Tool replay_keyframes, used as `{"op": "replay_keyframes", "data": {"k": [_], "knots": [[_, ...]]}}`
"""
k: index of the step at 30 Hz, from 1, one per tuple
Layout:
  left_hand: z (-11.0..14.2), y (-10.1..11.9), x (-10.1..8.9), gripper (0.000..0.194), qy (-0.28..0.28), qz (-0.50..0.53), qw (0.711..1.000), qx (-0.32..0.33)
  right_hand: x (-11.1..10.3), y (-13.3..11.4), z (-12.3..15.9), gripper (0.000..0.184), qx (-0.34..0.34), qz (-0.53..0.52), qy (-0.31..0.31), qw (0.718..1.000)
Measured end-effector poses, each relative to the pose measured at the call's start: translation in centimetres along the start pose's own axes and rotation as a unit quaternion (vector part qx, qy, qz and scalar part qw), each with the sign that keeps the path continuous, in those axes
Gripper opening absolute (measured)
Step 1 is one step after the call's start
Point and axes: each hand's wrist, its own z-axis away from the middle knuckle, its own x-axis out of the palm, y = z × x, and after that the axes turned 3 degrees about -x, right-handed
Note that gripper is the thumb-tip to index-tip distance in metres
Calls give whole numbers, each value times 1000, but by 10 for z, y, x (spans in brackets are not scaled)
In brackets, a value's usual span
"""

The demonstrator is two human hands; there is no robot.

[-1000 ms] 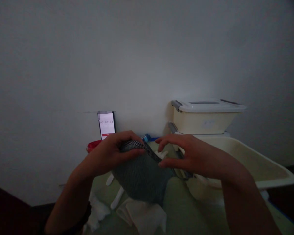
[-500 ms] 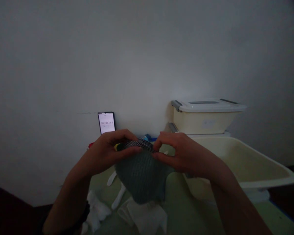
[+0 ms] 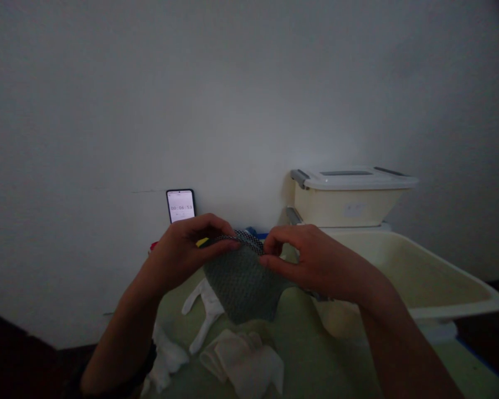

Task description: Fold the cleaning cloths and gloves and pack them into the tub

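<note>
A grey-green knitted cloth (image 3: 243, 285) with a black-and-white patterned edge hangs above the table. My left hand (image 3: 193, 241) pinches that edge on the left between thumb and fingers. On the right, my right hand (image 3: 301, 252) pinches the same edge, with a short stretch of it showing between the hands. Below the cloth lie a cream folded cloth (image 3: 247, 363) and a white fabric piece (image 3: 205, 310) with long narrow strips. A second white fabric piece (image 3: 166, 357) lies crumpled near my left forearm.
A phone (image 3: 181, 206) with a timer on its screen leans against the wall. A large cream tub (image 3: 399, 249) stands at the right, with a lidded storage box (image 3: 344, 205) behind it. The green tabletop (image 3: 311, 366) lies underneath. Something blue (image 3: 260, 236) is partly hidden behind the cloth.
The knitted cloth's lower end has risen a little, uncovering more of the white and cream fabrics. Both hands keep their pinch, with the left slightly higher and the patterned edge tilted differently.
</note>
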Motion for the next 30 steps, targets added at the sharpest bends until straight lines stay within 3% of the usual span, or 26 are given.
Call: {"op": "replay_keyframes", "data": {"k": [8, 20, 30], "knots": [[1, -3, 0, 12, -11, 38, 999, -6, 6, 0, -4, 10, -28, 2, 13, 1000], [-1, -3, 1, 12, 29, -26, 999, 28, 9, 2, -6, 7, -4, -13, 32, 999], [3, 5, 3, 7, -24, -71, 993, 88, 14, -1, -10, 6, -57, -9, 100, 993]]}}
